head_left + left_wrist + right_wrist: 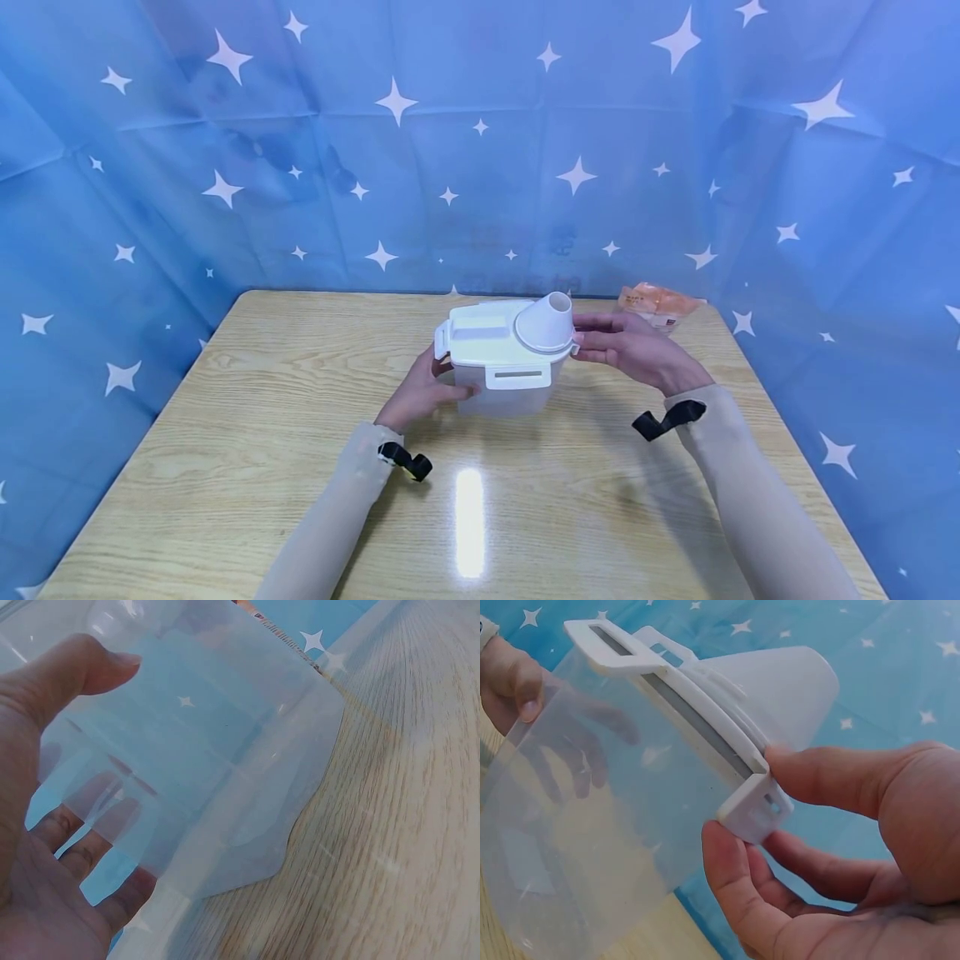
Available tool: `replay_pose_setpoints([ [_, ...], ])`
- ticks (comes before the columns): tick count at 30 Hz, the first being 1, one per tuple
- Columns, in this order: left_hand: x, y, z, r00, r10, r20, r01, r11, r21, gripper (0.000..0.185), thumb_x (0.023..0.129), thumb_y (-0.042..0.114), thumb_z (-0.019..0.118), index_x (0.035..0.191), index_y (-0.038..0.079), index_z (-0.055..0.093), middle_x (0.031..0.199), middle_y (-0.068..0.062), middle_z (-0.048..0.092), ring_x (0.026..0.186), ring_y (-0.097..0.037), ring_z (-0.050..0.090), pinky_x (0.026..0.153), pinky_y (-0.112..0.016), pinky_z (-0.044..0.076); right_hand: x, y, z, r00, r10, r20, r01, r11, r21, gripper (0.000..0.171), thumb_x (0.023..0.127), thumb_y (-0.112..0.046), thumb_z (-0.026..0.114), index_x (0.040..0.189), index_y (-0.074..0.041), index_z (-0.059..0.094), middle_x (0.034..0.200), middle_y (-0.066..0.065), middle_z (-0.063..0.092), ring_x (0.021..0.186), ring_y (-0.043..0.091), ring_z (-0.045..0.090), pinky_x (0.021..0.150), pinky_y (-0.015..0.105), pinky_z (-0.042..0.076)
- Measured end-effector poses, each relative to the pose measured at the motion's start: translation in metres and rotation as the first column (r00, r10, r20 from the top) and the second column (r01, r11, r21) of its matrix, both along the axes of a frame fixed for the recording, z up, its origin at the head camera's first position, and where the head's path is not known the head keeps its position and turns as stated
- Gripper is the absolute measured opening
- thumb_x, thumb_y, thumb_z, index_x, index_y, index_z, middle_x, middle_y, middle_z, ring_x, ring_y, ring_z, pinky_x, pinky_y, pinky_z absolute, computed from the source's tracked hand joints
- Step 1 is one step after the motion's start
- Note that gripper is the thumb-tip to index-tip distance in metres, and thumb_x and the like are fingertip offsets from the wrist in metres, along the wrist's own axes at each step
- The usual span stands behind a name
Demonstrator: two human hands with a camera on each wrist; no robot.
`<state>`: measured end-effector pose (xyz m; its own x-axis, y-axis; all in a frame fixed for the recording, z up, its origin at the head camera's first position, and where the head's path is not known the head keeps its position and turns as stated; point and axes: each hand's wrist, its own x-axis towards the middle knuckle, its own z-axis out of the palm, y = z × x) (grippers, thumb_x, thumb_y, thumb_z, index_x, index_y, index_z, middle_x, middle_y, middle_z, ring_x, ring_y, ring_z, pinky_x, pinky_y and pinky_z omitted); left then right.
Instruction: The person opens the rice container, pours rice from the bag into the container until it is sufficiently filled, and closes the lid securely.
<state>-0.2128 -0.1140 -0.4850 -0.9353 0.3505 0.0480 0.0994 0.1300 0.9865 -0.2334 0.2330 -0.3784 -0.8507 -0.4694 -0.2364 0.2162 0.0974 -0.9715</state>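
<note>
A clear plastic storage container (501,400) with a white lid (480,327) is between both hands over the table. A white cone-shaped spout (546,321) stands on the lid's right part. My left hand (427,390) grips the container's left end; in the left wrist view its thumb (97,666) lies on the near wall and the fingers show through from the far side. My right hand (637,346) pinches the white latch (756,810) at the lid's right end, thumb at the lid's edge, fingertips below the latch. This latch stands out from the wall. Whether the base touches the table cannot be told.
An orange and clear plastic bag (656,304) lies at the table's back right, behind my right hand. The wooden table (247,400) ends at a blue curtain (480,192) with white stars. Black straps (667,419) circle both wrists.
</note>
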Motion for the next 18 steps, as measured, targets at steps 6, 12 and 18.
replay_pose_setpoints([
  [6, -0.0001, 0.0000, 0.0001, 1.000, -0.006, -0.005, 0.006, 1.000, 0.008, 0.080, 0.080, 0.020, 0.089, 0.146, 0.038, 0.048, 0.146, 0.005, 0.054, 0.142, -0.033, 0.049, 0.115, -0.058, 0.046, -0.0030, 0.0006, -0.0028, 1.000, 0.006, 0.019, -0.005, 0.999, -0.041, 0.058, 0.102, -0.002, 0.060, 0.150, 0.014, 0.032, 0.125, 0.003, 0.064, 0.110, 0.012, 0.069, 0.098, 0.027, 0.060],
  [12, 0.0001, 0.0000, 0.0010, 1.000, -0.007, -0.001, 0.007, 1.000, 0.011, 0.078, 0.080, 0.018, 0.088, 0.145, 0.038, 0.049, 0.145, 0.006, 0.055, 0.141, -0.033, 0.050, 0.112, -0.057, 0.049, -0.0031, -0.0003, -0.0035, 0.999, 0.027, 0.027, -0.025, 0.996, -0.083, 0.058, 0.102, 0.000, 0.058, 0.149, 0.017, 0.030, 0.119, 0.000, 0.068, 0.108, 0.012, 0.070, 0.095, 0.026, 0.060],
  [18, 0.0000, -0.0001, 0.0018, 1.000, -0.011, -0.019, 0.012, 1.000, 0.024, 0.077, 0.081, 0.015, 0.088, 0.144, 0.036, 0.050, 0.144, 0.005, 0.056, 0.141, -0.031, 0.051, 0.114, -0.057, 0.047, -0.0024, -0.0010, 0.0022, 0.999, -0.023, 0.033, 0.025, 0.999, -0.038, 0.061, 0.100, -0.001, 0.062, 0.150, 0.015, 0.031, 0.120, 0.000, 0.066, 0.105, 0.010, 0.070, 0.096, 0.024, 0.060],
])
